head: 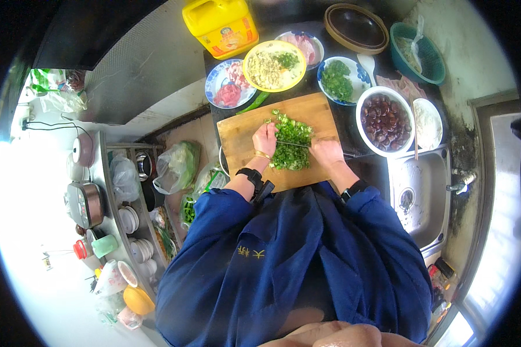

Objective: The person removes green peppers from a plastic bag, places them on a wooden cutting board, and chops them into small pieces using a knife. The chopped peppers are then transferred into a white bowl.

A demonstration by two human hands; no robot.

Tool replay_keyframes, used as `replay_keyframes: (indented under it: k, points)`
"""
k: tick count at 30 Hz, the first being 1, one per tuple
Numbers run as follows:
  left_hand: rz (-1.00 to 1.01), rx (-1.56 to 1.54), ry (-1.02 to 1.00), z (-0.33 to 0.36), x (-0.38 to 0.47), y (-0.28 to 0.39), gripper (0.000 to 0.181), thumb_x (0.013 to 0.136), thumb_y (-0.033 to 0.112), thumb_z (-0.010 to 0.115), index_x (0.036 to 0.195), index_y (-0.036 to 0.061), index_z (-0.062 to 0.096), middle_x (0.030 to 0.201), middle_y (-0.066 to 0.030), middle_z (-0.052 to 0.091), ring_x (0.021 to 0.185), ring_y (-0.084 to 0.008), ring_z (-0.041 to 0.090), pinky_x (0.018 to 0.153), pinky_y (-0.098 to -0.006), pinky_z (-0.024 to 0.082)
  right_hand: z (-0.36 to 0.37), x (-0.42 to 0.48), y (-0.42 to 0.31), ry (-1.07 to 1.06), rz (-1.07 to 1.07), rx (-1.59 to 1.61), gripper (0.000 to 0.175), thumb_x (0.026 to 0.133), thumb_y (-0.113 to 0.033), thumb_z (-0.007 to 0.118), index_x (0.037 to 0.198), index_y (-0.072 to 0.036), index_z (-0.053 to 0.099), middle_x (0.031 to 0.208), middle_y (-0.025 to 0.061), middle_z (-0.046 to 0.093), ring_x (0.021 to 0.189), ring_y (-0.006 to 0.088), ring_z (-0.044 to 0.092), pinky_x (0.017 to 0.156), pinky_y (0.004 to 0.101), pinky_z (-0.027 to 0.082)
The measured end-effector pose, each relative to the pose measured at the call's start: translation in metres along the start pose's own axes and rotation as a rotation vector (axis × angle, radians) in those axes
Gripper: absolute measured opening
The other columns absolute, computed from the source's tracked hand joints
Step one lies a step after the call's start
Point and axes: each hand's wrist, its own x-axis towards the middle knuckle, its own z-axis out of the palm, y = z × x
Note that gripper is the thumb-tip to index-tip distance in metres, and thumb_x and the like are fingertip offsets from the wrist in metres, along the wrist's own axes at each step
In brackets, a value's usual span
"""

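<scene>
Chopped green peppers are heaped across the middle of a wooden cutting board. A knife lies edgewise across the heap, so its blade shows only as a thin dark line. My right hand is closed around its handle end. At the blade's other end, my left hand is closed on the tip, the fingers partly hidden. Above the board's back edge lies a whole green pepper. A yellow-rimmed bowl beyond it contains chopped pale and green bits.
Plates of raw meat and chopped greens stand behind the board, near a yellow oil jug. To the right are a white basin of dark round pieces, a bowl of white powder and a steel sink. Shelves stand left.
</scene>
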Motion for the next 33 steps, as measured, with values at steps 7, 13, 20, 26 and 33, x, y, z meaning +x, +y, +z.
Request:
replay_keyframes:
  k: [7, 13, 20, 26, 33]
  points:
    - [0.261, 0.037, -0.084, 0.003, -0.006, -0.012, 0.029, 0.088, 0.025, 0.046, 0.071, 0.0057, 0.058, 0.061, -0.0074, 0.059, 0.048, -0.0159, 0.055, 0.049, -0.0296, 0.044, -0.005, -0.007, -0.005, -0.11, 0.056, -0.019, 0.025, 0.079, -0.026, 0.051, 0.081, -0.002, 0.058, 0.069, 0.014, 0.063, 0.062, 0.0271, 0.062, 0.055, 0.0368, 0.05]
    - [0.075, -0.16, -0.15, -0.015, 0.023, -0.045, 0.024, 0.088, 0.025, 0.045, 0.094, 0.0049, 0.058, 0.083, -0.0091, 0.06, 0.077, -0.0153, 0.056, 0.069, -0.0294, 0.044, -0.018, -0.007, -0.007, -0.137, 0.05, 0.027, 0.031, 0.082, -0.033, 0.048, 0.081, -0.004, 0.058, 0.07, 0.0154, 0.062, 0.065, 0.0301, 0.061, 0.059, 0.0397, 0.049]
    - [0.473, 0.593, -0.159, 0.01, 0.048, -0.046, 0.037, 0.084, 0.021, 0.045, 0.12, 0.0107, 0.046, 0.123, -0.0107, 0.045, 0.115, -0.0305, 0.038, 0.099, -0.0379, 0.028, -0.041, -0.015, 0.015, 0.035, 0.339, 0.219, 0.029, 0.081, -0.032, 0.052, 0.082, -0.003, 0.055, 0.068, 0.0175, 0.061, 0.068, 0.0333, 0.06, 0.062, 0.0432, 0.048]
    - [0.651, 0.419, -0.541, 0.017, 0.026, -0.024, 0.028, 0.082, 0.014, 0.048, 0.109, 0.0098, 0.054, 0.108, -0.0097, 0.055, 0.104, -0.027, 0.047, 0.091, -0.0376, 0.036, -0.03, 0.012, 0.018, 0.014, 0.383, 0.109, 0.025, 0.082, -0.028, 0.05, 0.084, -0.004, 0.053, 0.07, 0.0175, 0.062, 0.069, 0.0325, 0.061, 0.062, 0.0413, 0.049]
    - [0.966, 0.272, -0.242, -0.022, -0.012, -0.011, 0.024, 0.073, 0.008, 0.058, 0.097, 0.0119, 0.062, 0.107, -0.0061, 0.057, 0.1, -0.0228, 0.052, 0.086, -0.0363, 0.039, -0.02, 0.009, 0.002, -0.041, 0.165, 0.085, 0.021, 0.08, -0.026, 0.052, 0.08, -0.005, 0.052, 0.068, 0.0159, 0.061, 0.066, 0.0304, 0.061, 0.061, 0.0407, 0.049]
